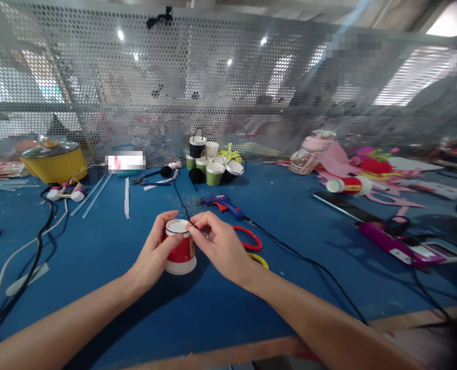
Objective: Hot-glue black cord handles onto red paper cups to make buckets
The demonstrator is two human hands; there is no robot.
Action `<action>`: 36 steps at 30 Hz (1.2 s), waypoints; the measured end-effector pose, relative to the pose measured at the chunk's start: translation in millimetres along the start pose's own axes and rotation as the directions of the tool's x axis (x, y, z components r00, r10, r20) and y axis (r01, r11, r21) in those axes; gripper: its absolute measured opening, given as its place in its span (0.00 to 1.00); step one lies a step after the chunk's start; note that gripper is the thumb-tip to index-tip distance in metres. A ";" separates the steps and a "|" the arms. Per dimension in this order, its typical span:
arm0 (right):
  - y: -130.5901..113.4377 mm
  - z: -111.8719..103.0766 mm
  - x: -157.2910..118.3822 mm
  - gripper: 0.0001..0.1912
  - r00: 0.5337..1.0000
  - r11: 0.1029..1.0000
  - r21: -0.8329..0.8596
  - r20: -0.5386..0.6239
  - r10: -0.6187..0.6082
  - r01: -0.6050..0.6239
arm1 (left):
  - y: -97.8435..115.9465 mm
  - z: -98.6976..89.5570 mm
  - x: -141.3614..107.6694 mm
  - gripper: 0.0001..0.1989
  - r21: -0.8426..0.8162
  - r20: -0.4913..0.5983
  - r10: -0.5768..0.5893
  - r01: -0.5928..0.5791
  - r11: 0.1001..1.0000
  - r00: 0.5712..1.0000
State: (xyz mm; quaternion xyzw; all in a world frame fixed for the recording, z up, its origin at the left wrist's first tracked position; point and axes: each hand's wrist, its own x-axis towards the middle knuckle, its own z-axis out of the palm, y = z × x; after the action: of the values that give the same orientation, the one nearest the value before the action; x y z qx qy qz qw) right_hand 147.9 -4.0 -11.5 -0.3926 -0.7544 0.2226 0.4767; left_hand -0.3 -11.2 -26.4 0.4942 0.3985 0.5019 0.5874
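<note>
A red and white paper cup [180,252] is held just above or on the blue table, its white end facing up. My left hand [157,252] wraps round its left side, thumb near the upper rim. Against the right of the rim, my right hand [213,237] pinches a black cord [181,199]. The cord runs round the top of the cup and back to a black ball of cord [166,171]. Just behind my right hand lies a blue glue gun [222,202] with an orange trigger. Scissors with red and yellow handles [247,237] are partly hidden by that hand.
Several small cups with cord handles [214,173] stand at the back. A yellow electric pot [56,162] is at far left, near trailing cables. At right lie a phone [347,206], a purple device [390,242] and pink craft pieces. A perforated metal panel [213,77] closes the back.
</note>
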 end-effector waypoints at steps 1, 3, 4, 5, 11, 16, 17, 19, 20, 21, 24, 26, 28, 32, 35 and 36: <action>-0.3 -0.2 0.1 0.06 1.000 1.000 0.002 0.002 0.000 0.000 | 0.3 0.1 -0.2 0.19 0.006 -0.002 0.000 0.000 1.000 1.000; -0.7 -0.5 0.2 0.06 1.000 1.000 0.006 0.006 0.002 -0.002 | 1.1 0.5 -0.6 0.19 0.015 0.000 0.001 -0.001 1.000 1.000; -0.8 -0.6 0.3 0.06 1.000 1.000 0.006 0.008 0.003 -0.003 | 1.6 0.6 -0.7 0.20 0.021 0.008 0.004 -0.004 1.000 1.000; -0.8 -0.6 0.3 0.06 1.000 1.000 0.007 0.010 0.004 -0.004 | 2.1 0.8 -0.7 0.20 0.032 0.018 0.009 -0.010 0.999 1.000; 0.3 -0.2 0.3 0.06 1.000 1.000 0.017 0.012 0.014 -0.014 | 3.3 -0.3 1.4 0.27 0.140 0.067 0.060 -0.069 0.988 0.996; 0.7 -1.4 1.1 0.07 1.000 1.000 0.008 0.026 0.010 -0.010 | 9.3 -6.8 5.3 0.20 0.287 0.168 0.073 -0.120 0.951 0.983; 0.6 -1.8 1.2 0.07 1.000 1.000 0.008 0.029 0.006 -0.006 | 12.6 -8.8 6.3 0.19 0.350 0.176 0.086 -0.144 0.926 0.981; -0.1 -2.5 1.6 0.07 0.999 1.000 0.008 0.041 -0.001 0.001 | 20.7 -12.9 8.2 0.17 0.452 0.194 0.116 -0.193 0.871 0.974; -0.7 -2.8 1.8 0.07 0.999 1.000 0.009 0.047 -0.006 0.005 | 24.9 -14.9 9.2 0.15 0.477 0.209 0.116 -0.205 0.855 0.971; -1.3 -2.9 2.0 0.07 0.999 1.000 0.012 0.053 -0.011 0.011 | 28.8 -16.6 10.2 0.15 0.482 0.227 0.099 -0.201 0.853 0.969; -3.3 -2.5 3.0 0.06 0.997 1.000 0.019 0.073 -0.021 0.019 | 36.8 -20.6 13.3 0.14 0.470 0.261 0.053 -0.175 0.865 0.964; -3.9 -2.1 3.7 0.06 0.996 1.000 0.012 0.090 -0.019 0.018 | 39.1 -22.7 15.3 0.13 0.463 0.278 0.045 -0.175 0.869 0.959; -4.6 -2.3 4.4 0.06 0.992 1.000 0.014 0.122 -0.008 0.006 | 40.3 -25.1 17.1 0.13 0.455 0.301 0.024 -0.166 0.875 0.953; -10.3 -8.2 7.4 0.04 0.974 0.993 0.109 0.227 0.007 -0.033 | 43.8 -32.4 18.9 0.16 0.369 0.380 -0.040 -0.112 0.923 0.924; -15.2 -21.9 15.8 0.10 0.974 0.994 0.088 0.223 0.039 -0.060 | 47.5 -38.0 18.7 0.18 0.310 0.428 -0.083 -0.059 0.949 0.900; -14.8 -28.6 20.4 0.10 0.977 0.996 0.037 0.204 0.069 -0.078 | 48.4 -39.1 18.3 0.19 0.289 0.430 -0.087 -0.046 0.956 0.899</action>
State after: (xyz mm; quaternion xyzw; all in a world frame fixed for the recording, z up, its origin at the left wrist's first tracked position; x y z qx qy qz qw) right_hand 163.0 2.5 22.9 -0.3848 -0.7787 0.2957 0.3977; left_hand -44.2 14.3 14.0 0.6711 0.3311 0.3075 0.5878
